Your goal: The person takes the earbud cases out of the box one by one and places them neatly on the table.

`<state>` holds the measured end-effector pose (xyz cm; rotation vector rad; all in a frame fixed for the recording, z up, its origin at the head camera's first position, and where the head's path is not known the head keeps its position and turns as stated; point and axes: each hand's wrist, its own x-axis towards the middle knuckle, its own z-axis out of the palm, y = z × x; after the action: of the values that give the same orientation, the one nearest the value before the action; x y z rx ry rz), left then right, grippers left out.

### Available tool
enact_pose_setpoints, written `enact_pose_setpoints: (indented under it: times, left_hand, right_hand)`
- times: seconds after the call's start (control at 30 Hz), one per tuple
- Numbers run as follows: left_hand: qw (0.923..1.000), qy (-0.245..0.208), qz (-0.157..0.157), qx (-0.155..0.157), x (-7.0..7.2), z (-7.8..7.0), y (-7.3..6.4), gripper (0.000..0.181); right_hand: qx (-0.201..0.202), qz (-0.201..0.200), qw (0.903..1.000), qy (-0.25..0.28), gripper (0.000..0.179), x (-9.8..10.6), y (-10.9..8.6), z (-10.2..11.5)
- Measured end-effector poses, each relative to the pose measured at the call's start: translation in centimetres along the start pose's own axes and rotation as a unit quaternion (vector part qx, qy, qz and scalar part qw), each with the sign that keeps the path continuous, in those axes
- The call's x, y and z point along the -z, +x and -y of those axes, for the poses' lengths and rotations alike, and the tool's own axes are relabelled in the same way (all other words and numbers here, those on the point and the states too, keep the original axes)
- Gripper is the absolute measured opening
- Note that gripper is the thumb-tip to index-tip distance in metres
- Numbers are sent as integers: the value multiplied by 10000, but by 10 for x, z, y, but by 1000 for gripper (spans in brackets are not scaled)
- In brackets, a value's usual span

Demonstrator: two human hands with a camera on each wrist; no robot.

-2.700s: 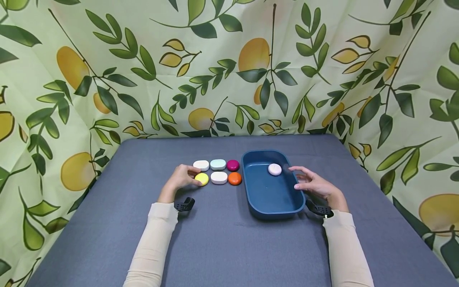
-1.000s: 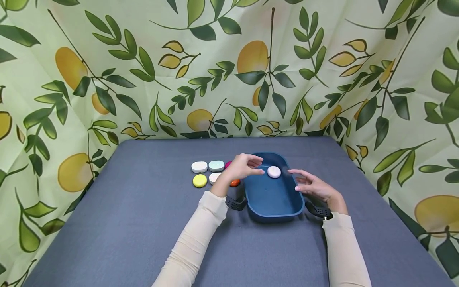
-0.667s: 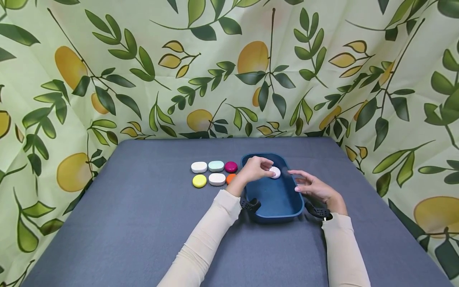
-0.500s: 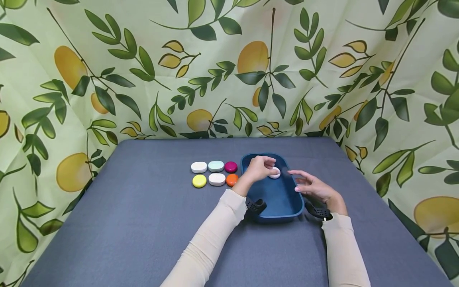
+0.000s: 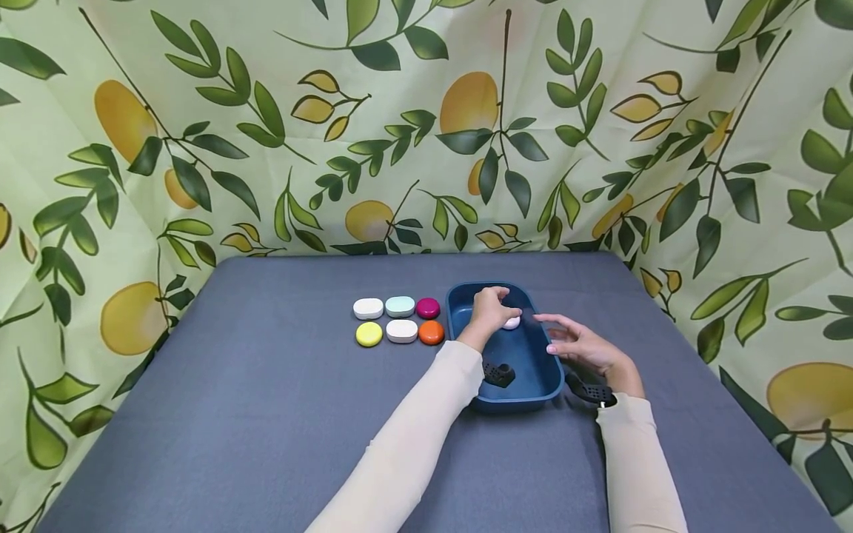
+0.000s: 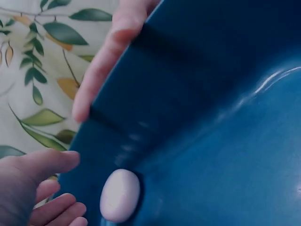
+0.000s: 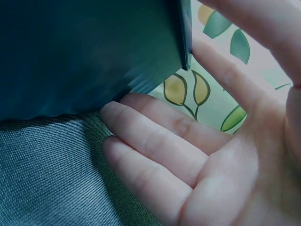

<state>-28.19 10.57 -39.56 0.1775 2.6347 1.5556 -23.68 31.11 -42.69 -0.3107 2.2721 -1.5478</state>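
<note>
A deep blue tray point(image 5: 529, 370) stands right of the table's middle. Inside it, toward the far right, lies a pale, smooth, rounded bar of soap point(image 5: 512, 323). My left hand point(image 5: 488, 311) reaches over the tray with thumb and fingers spread, partly covering that soap in the head view. In the left wrist view, a gap shows between the left hand point(image 6: 33, 183) and the soap point(image 6: 120, 195). At the tray's right wall is my right hand point(image 5: 583, 348). Its fingers point(image 7: 150, 141) are extended, and fingertips touch the tray's outer side in the right wrist view.
Left of the tray, small soaps lie in two rows: white point(image 5: 368, 309), mint point(image 5: 400, 306) and magenta point(image 5: 428, 308) behind, yellow point(image 5: 369, 334), off-white point(image 5: 402, 331) and orange point(image 5: 431, 332) in front. A leaf-patterned curtain point(image 5: 400, 74) hangs behind the grey-blue table point(image 5: 280, 385).
My left hand has left the yellow soap, crossed rightward over the tray and shifted farther over the pale soap there. The right hand has stayed at the tray's side.
</note>
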Motion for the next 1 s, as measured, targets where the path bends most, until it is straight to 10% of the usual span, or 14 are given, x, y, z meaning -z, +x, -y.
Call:
enact_pose_setpoints:
  times: [1.0]
  left_hand:
    - [9814,1556,1109,-211,2,18,4,50]
  right_hand:
    - [113,23,9999,12,67,1,1,-2]
